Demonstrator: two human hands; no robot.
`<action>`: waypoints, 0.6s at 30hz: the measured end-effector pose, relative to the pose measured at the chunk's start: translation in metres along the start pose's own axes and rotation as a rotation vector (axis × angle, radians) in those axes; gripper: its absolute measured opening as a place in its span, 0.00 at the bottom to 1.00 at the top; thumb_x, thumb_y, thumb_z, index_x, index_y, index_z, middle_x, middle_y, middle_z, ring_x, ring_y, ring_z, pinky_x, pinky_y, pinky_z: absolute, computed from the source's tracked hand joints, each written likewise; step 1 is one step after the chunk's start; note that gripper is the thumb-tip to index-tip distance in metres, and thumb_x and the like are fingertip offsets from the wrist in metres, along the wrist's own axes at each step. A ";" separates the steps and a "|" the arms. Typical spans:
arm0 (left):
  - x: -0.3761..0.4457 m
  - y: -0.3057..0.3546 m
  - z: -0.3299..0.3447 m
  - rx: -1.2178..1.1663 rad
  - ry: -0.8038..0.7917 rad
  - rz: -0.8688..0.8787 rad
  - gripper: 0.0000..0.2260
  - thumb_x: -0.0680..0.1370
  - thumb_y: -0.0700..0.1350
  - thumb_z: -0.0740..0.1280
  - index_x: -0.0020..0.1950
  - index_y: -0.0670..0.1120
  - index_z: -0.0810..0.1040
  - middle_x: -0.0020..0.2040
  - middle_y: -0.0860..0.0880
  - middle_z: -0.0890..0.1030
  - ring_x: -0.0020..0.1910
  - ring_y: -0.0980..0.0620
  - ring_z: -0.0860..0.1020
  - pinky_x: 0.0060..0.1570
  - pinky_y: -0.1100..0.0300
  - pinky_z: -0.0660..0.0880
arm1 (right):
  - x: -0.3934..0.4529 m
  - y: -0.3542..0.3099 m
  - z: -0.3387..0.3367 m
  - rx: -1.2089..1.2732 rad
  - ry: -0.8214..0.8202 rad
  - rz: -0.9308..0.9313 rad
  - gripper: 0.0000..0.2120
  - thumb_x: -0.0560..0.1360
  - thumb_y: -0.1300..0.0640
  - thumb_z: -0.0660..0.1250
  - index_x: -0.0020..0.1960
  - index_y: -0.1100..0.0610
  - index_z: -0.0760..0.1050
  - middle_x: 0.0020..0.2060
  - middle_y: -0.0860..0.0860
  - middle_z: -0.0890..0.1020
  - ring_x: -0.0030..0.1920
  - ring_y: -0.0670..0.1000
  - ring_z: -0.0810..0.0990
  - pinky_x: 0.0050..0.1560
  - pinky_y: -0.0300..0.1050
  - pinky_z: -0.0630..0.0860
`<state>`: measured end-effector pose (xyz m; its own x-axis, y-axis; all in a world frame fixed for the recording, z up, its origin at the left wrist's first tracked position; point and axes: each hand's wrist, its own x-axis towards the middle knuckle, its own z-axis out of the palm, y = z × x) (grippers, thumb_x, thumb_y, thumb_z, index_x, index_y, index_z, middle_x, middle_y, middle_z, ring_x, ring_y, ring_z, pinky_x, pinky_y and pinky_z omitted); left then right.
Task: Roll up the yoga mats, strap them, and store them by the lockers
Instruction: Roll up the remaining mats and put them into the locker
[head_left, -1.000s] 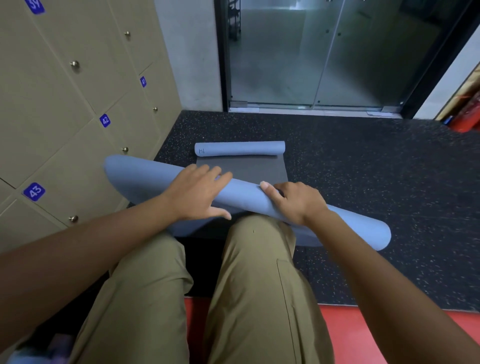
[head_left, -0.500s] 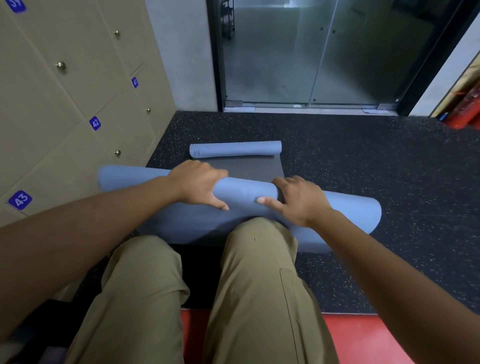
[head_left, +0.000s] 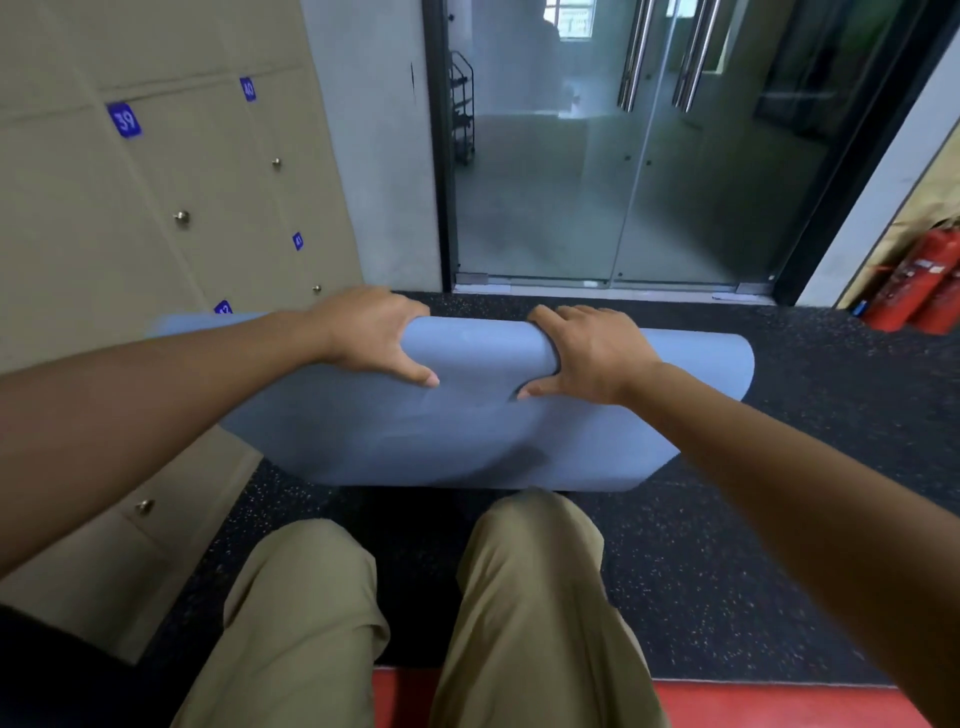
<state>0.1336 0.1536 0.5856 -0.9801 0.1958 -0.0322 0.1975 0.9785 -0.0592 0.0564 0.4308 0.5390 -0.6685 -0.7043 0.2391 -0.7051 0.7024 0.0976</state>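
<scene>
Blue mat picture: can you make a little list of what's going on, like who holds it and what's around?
mat: blue yoga mat, lifted off the floor, top edge curled over
left hand: left hand grips the mat's top edge
right hand: right hand grips the top edge too
strap: none visible
floor: black speckled floor, red strip nearest the person
left side: tan lockers with blue number tags
ahead: glass doors
far right: red fire extinguishers

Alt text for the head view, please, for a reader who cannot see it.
Both hands, left hand and right hand, grip a blue yoga mat held above the knees. Numbered lockers stand left, a glass door ahead, fire extinguishers at right.
</scene>
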 end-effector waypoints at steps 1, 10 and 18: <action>-0.005 -0.002 -0.012 0.002 0.015 -0.006 0.23 0.68 0.70 0.73 0.45 0.53 0.74 0.40 0.55 0.79 0.41 0.49 0.76 0.33 0.57 0.65 | 0.003 0.000 -0.014 -0.016 0.021 -0.007 0.41 0.64 0.22 0.68 0.65 0.49 0.68 0.51 0.52 0.81 0.52 0.59 0.79 0.45 0.53 0.73; -0.062 0.004 -0.147 0.100 0.243 -0.070 0.23 0.67 0.71 0.73 0.43 0.53 0.73 0.40 0.54 0.80 0.40 0.53 0.77 0.34 0.57 0.68 | 0.009 -0.010 -0.159 -0.148 0.270 -0.048 0.41 0.63 0.19 0.66 0.62 0.48 0.70 0.50 0.50 0.82 0.51 0.58 0.81 0.41 0.51 0.73; -0.139 0.038 -0.235 0.204 0.373 -0.100 0.26 0.67 0.72 0.72 0.42 0.52 0.70 0.37 0.55 0.76 0.36 0.56 0.73 0.34 0.54 0.68 | -0.034 -0.040 -0.264 -0.255 0.424 -0.085 0.43 0.64 0.19 0.61 0.65 0.50 0.71 0.48 0.50 0.82 0.50 0.57 0.81 0.40 0.47 0.66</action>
<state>0.2728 0.1782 0.8220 -0.9274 0.1474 0.3439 0.0645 0.9683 -0.2412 0.1697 0.4545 0.7815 -0.4190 -0.6933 0.5863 -0.6370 0.6846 0.3543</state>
